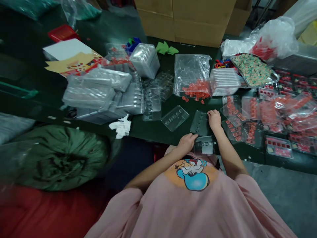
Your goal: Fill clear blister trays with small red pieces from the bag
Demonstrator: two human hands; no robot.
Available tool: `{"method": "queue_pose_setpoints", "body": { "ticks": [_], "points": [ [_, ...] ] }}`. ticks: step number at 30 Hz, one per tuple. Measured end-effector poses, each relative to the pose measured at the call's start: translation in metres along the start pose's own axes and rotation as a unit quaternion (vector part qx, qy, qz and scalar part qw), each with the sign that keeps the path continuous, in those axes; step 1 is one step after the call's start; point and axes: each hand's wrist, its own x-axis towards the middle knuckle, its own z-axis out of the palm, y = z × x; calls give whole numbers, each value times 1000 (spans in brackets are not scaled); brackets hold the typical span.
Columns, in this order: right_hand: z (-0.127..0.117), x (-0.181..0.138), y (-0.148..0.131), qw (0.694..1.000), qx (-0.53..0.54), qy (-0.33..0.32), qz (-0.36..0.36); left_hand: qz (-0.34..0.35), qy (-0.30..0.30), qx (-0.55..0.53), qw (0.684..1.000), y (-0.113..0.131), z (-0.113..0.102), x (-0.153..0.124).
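- Dark green table [29, 89], crowded from its far edge to the near one where I sit, with cardboard boxes [185, 18] behind it.
- Toward the left edge, stacks of clear blister trays [99, 91] lean on one another, blurred, so I cannot count them; printed cards [71, 61] lie behind, and a crumpled white tissue [121, 127] sits at the near edge.
- Near the middle, a clear bag of small red pieces [194, 86] stands open-side up, a few pieces spilled in front, within reach.
- My left hand [186, 142] rests at the near edge, fingers curled together against the side of an empty clear tray [205, 145], probably steadying it; whether they grip it I cannot tell.
- My right hand [214, 119] lies further in, fingertips pressed down on the corner of a second empty tray [199, 123]; I cannot tell whether anything is pinched beneath them.
- Toward the right edge, filled trays with red pieces [277, 115] overlap in a blurred heap, cut off by the frame.
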Motion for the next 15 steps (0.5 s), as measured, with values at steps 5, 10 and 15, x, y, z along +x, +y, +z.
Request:
{"method": "queue_pose_setpoints", "body": {
  "ticks": [5, 10, 15],
  "points": [
    [-3, 5, 10, 998, -42, -37, -39, -61, -12, -14, 998, -4, -7, -2],
    [-18, 11, 19, 986, -109, -70, -100, -130, -5, -50, 990, -19, -29, -15],
    [-31, 15, 24, 977, -167, -83, -102, -267, 32, -1, 963, -51, -52, -13]
  ]
}}
